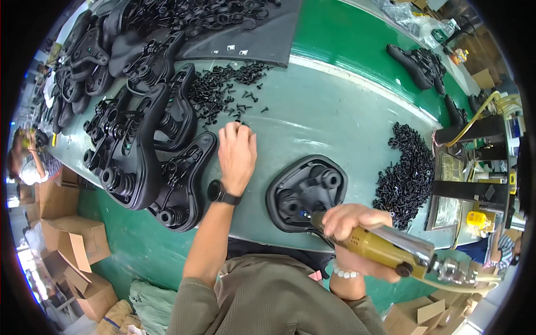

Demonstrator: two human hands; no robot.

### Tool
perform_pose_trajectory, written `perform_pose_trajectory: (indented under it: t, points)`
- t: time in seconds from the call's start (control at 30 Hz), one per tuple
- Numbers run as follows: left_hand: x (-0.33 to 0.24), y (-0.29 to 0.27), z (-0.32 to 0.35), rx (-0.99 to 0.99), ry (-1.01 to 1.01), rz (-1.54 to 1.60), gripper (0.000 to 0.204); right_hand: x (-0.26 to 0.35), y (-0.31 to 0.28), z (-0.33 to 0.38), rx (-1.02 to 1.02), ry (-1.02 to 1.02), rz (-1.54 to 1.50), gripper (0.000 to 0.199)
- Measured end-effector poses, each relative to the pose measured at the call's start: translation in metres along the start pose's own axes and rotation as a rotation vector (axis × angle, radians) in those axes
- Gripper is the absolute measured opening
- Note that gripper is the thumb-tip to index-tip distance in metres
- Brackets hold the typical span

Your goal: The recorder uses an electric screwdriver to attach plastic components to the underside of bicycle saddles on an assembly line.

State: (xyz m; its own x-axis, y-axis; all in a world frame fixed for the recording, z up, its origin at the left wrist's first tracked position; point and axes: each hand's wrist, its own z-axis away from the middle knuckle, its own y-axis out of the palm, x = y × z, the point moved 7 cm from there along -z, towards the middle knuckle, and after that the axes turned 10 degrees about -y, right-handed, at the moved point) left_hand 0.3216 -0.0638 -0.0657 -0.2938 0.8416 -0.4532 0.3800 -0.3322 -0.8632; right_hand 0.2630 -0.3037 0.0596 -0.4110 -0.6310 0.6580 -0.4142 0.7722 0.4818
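My right hand (pixel 357 223) wraps round a yellow and silver air screwdriver (pixel 385 251), held tilted. Its tip points down into a black bicycle saddle (pixel 282 184), which lies underside up on the bench in front of me. I cannot tell whether the tip touches a screw there. My left hand (pixel 237 153), with a dark watch on the wrist, is at the near edge of a loose pile of black screws (pixel 215 92). Its fingers are bent down and close together. Their tips are hidden, so what they pinch, if anything, does not show.
Stacked black saddles with springs (pixel 137 145) crowd the bench's left side. A larger heap of dark screws (pixel 407 173) lies to the right. Black parts cover a dark sheet (pixel 245 42) at the back. More saddles (pixel 419 64) rest on the green surface at far right. Cardboard boxes (pixel 78 240) stand lower left.
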Motion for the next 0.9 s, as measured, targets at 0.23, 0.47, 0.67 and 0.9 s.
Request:
perform_pose_trajectory:
  t: [0.23,0.47,0.67,0.9]
  points:
    - [-0.06,-0.038,0.086,0.691,-0.36,1.382,0.014,0.05,0.0,-0.012,-0.096,-0.308,0.088,0.087]
    - [-0.094,-0.033,0.119,0.823,-0.272,1.692,0.02,0.05,-0.004,-0.005,-0.184,-0.306,0.018,0.088]
    - [-0.098,-0.022,0.127,1.161,-0.529,1.647,0.023,0.05,-0.01,-0.001,-0.238,-0.288,0.003,0.09]
    - [-0.119,-0.032,0.041,0.408,0.476,0.345,0.047,0.041,-0.025,-0.018,-0.051,-0.353,0.239,0.098]
